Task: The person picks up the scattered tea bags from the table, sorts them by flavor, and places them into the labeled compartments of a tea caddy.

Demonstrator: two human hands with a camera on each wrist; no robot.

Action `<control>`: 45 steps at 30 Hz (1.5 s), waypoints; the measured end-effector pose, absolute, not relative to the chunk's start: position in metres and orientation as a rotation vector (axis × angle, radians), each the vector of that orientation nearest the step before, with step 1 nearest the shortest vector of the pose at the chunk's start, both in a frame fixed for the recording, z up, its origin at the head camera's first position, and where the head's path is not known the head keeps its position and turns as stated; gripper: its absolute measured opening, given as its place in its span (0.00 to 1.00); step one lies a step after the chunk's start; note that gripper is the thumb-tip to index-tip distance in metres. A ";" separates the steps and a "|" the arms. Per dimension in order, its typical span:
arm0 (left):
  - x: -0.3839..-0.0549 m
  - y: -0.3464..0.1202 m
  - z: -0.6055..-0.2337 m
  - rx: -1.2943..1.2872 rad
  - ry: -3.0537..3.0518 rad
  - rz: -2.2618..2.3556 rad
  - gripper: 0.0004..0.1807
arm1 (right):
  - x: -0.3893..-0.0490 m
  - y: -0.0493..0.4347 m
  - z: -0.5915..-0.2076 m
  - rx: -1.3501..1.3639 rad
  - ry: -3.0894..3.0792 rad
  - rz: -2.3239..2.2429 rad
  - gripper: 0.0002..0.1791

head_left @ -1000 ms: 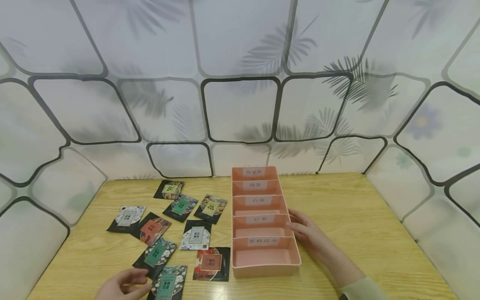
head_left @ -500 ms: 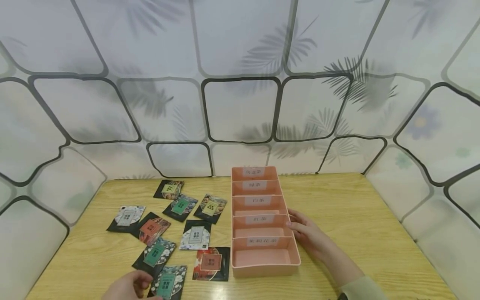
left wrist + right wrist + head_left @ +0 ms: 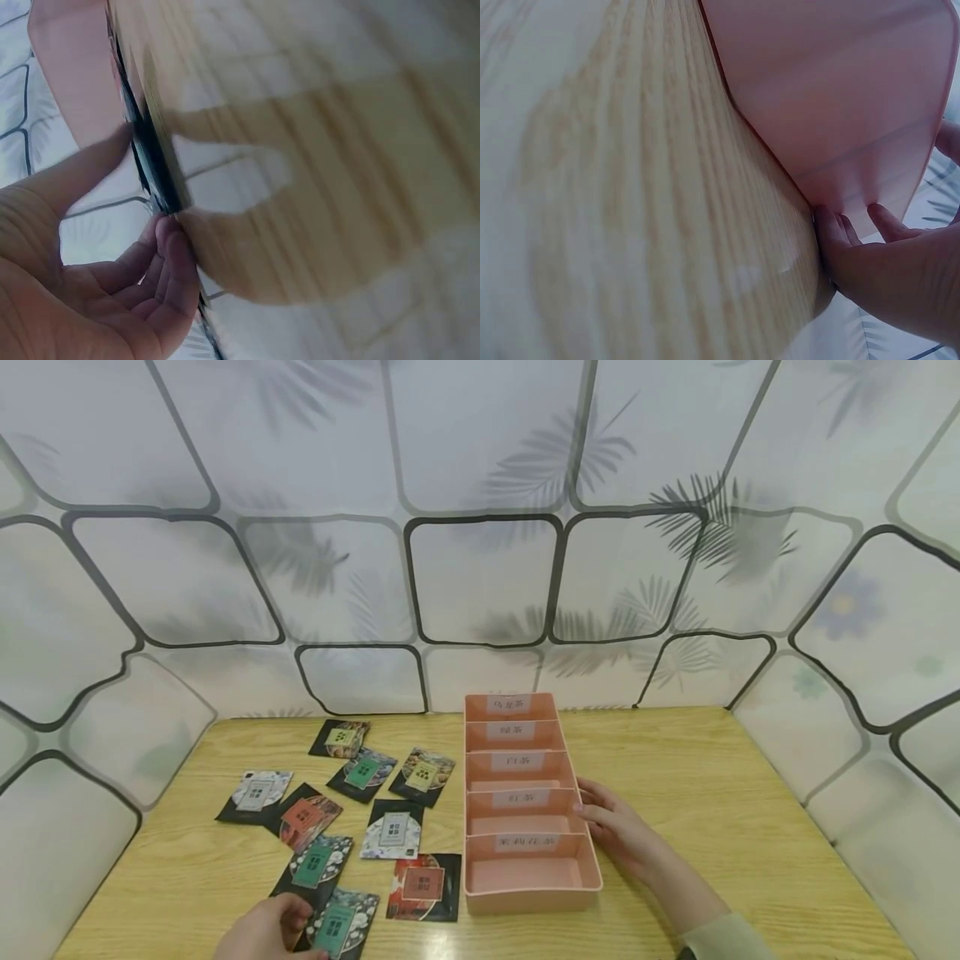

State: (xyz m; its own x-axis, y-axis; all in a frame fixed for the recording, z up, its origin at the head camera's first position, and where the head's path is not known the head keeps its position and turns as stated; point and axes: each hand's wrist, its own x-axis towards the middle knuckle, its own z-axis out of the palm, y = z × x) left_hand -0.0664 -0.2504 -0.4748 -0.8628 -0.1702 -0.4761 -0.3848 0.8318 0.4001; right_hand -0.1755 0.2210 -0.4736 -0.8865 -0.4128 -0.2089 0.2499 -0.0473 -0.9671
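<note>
My left hand (image 3: 264, 928) is at the left side of the nearest flat sachet (image 3: 341, 923), which is black with a flower print and a green label. In the left wrist view its thumb and fingertips pinch the edges of a dark sachet (image 3: 156, 169) low over the table. Just beyond lies a similar green-labelled sachet (image 3: 313, 863), partly hidden by that hand. My right hand (image 3: 617, 827) rests against the right wall of a pink divided box (image 3: 531, 903), thumb at the rim. In the right wrist view, its fingertips touch the outer pink wall (image 3: 847, 112).
Several more sachets lie left of the box, among them a red one (image 3: 423, 887), a white one (image 3: 392, 829) and a yellow-labelled one (image 3: 422, 777). Paper labels mark the box's compartments. Patterned fabric (image 3: 480, 577) walls in the wooden table (image 3: 675, 760) behind and at both sides.
My left hand has moved right onto the nearest sachet, and this sachet and the one beyond have shifted and turned slightly. My right hand and the box have stayed put.
</note>
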 end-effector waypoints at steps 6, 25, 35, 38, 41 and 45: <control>-0.064 -0.248 -0.474 -0.446 2.628 0.705 0.34 | -0.175 0.219 -0.473 -0.152 1.793 -1.984 0.45; -0.073 -0.249 -0.467 -0.414 2.532 0.820 0.20 | -0.175 0.220 -0.473 -0.146 1.816 -1.971 0.44; -0.073 -0.252 -0.471 -0.491 2.394 1.057 0.19 | -0.177 0.221 -0.474 -0.148 1.814 -1.964 0.46; -0.076 -0.253 -0.470 -0.471 2.371 1.089 0.20 | -0.177 0.221 -0.473 -0.148 1.810 -1.961 0.46; -0.078 -0.256 -0.465 -0.373 2.365 1.166 0.19 | -0.177 0.221 -0.473 -0.153 1.813 -1.960 0.46; -0.081 -0.260 -0.457 -0.269 2.365 1.282 0.17 | -0.177 0.221 -0.473 -0.147 1.815 -1.961 0.46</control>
State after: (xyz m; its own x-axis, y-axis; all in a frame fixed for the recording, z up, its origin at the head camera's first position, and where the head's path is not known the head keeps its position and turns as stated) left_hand -0.0812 -0.2597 -0.4567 -0.8867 0.0351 -0.4611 -0.3671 0.5527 0.7482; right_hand -0.1766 0.2206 -0.4732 -0.8880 -0.3994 -0.2281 0.2583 -0.0225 -0.9658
